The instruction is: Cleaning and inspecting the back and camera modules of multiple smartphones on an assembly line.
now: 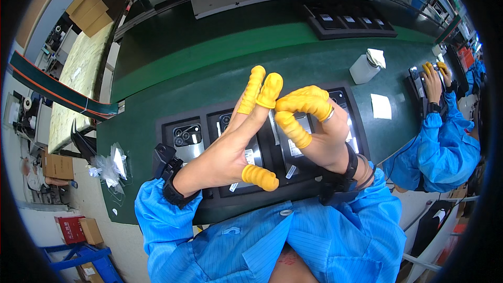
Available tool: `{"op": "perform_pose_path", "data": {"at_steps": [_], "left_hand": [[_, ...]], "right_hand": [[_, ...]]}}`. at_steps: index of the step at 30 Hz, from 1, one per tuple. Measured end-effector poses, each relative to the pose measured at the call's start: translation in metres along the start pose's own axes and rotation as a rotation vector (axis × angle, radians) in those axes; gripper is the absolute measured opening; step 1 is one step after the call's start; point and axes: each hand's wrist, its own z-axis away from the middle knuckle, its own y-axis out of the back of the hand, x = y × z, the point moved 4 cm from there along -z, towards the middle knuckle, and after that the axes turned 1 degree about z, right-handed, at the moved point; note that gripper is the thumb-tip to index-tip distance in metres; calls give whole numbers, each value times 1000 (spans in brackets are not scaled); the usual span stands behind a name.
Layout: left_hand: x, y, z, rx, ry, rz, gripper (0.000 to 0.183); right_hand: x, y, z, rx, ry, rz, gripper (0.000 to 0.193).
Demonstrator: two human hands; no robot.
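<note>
My left hand (225,149) is stretched out over a black foam tray (361,149), fingers spread and thumb apart, nothing held. Yellow finger cots (260,179) cover its thumb and fingertips. My right hand (319,126), also in yellow cots, has its fingers curled toward the thumb in a pinch, its tips right beside my left fingertips. Whether anything is between those tips cannot be made out. Under both hands, several smartphones lie in the tray's slots; one phone (187,135) shows its camera cluster at the left. Small white labels lie on some of them.
A white bottle (363,69) with a cloth on top and a white sheet (381,106) stand right of the tray. Crumpled clear plastic (111,166) lies at the left. Another tray of phones (348,21) is at the back. A co-worker in a blue sleeve (437,141) works at the right.
</note>
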Motion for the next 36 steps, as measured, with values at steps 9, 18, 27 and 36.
{"op": "perform_pose_path", "data": {"at_steps": [9, 18, 27, 36], "left_hand": [[-4, -5, 4, -38, 21, 5, 126], [-6, -8, 4, -71, 19, 56, 118], [-11, -16, 8, -27, -46, 171, 107], [2, -8, -4, 196, -3, -760, 68]], "right_hand": [[-2, -1, 3, -1, 126, 239, 27], [-1, 2, 2, -1, 141, 209, 27], [-4, -1, 4, -56, 98, 129, 27], [-9, 1, 11, 33, 141, 74, 26]]}}
